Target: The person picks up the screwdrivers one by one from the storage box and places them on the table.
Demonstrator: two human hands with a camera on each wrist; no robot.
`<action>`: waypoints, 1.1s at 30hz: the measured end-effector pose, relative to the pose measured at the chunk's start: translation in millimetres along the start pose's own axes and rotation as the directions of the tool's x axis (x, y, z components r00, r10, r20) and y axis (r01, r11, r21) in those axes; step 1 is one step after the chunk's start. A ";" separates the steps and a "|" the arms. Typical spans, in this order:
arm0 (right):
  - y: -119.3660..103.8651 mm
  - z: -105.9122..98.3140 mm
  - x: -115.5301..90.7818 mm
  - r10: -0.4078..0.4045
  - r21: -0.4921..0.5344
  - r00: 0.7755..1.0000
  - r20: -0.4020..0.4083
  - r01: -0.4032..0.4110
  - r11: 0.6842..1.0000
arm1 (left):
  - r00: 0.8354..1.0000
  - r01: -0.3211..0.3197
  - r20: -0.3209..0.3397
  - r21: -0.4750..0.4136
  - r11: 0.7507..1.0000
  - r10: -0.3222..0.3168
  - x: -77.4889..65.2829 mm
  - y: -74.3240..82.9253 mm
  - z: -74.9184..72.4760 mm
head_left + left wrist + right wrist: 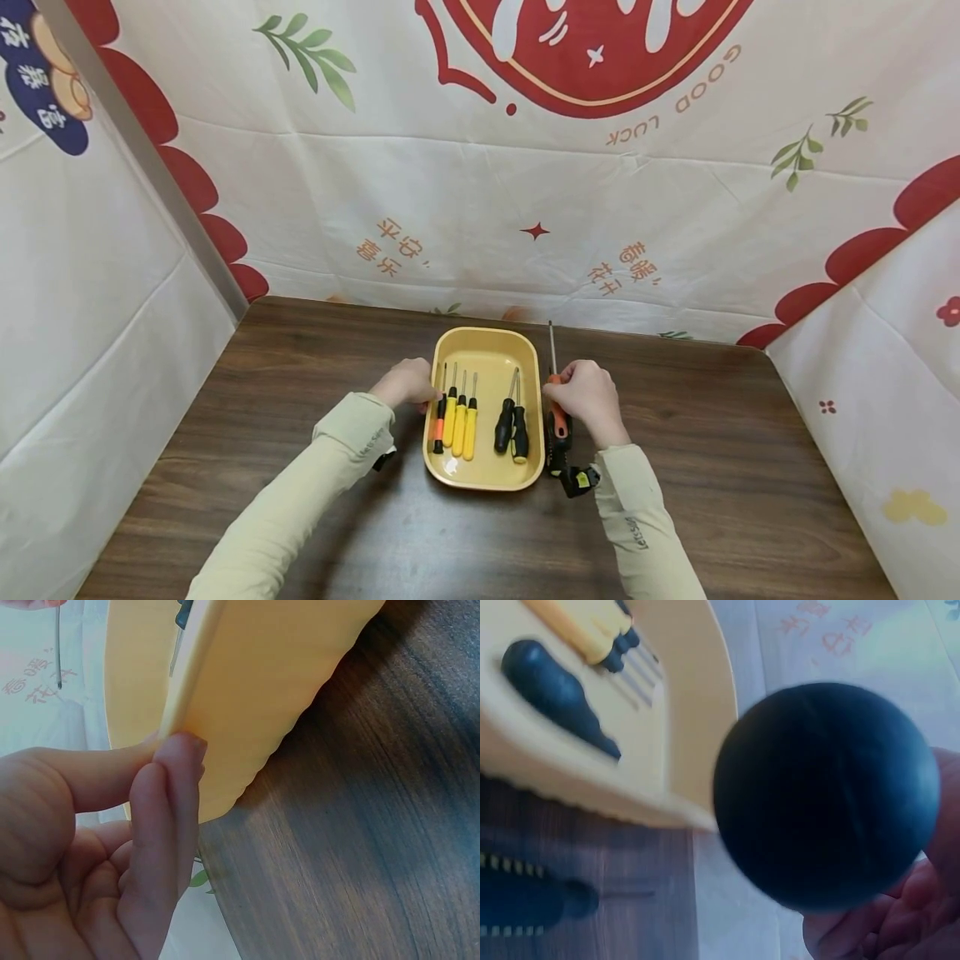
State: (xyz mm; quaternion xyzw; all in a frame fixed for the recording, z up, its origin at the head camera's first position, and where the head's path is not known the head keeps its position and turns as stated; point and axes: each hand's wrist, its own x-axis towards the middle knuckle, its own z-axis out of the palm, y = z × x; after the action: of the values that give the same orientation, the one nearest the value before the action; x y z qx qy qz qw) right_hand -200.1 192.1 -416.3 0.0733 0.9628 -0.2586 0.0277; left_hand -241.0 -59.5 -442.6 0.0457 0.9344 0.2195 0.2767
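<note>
A yellow tray (484, 486) holds several screwdrivers. On its left side lie thin yellow-handled ones (459, 425) and one black-and-orange one (439, 429); two black-handled screwdrivers (513, 425) lie on the right. My left hand (407, 383) pinches the tray's left rim between thumb and fingers, as the left wrist view shows close up on the tray wall (255, 690). Just outside the right rim, my right hand (592, 396) grips an orange-and-black screwdriver (558, 419), shaft pointing away. Its round black handle end (825, 795) fills much of the right wrist view and hides part of the hand.
Another black screwdriver with yellow marks (525, 900) lies on the wooden table (720, 467) along the tray's right side. A printed cloth (480, 208) hangs behind the table's far edge, with more cloth at both sides.
</note>
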 end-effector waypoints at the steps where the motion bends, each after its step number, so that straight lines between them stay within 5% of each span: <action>1: 2.5 -1.6 -0.2 0.003 -0.005 1.000 -0.003 -0.003 1.000 | 1.000 0.001 0.000 0.000 1.000 -0.001 0.0 0.1 -0.1; 33: 58.3 -7.9 6.3 0.092 -0.049 0.994 0.052 -0.090 0.995 | 1.000 -0.012 -0.018 0.021 1.000 0.013 -0.6 1.6 0.4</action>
State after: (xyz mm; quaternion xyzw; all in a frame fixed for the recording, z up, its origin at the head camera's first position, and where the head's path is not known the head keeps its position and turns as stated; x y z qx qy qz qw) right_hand -197.5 246.8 -438.8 0.1094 0.9631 -0.2363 0.0675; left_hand -240.3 -58.1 -441.9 0.0524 0.9389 0.2117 0.2661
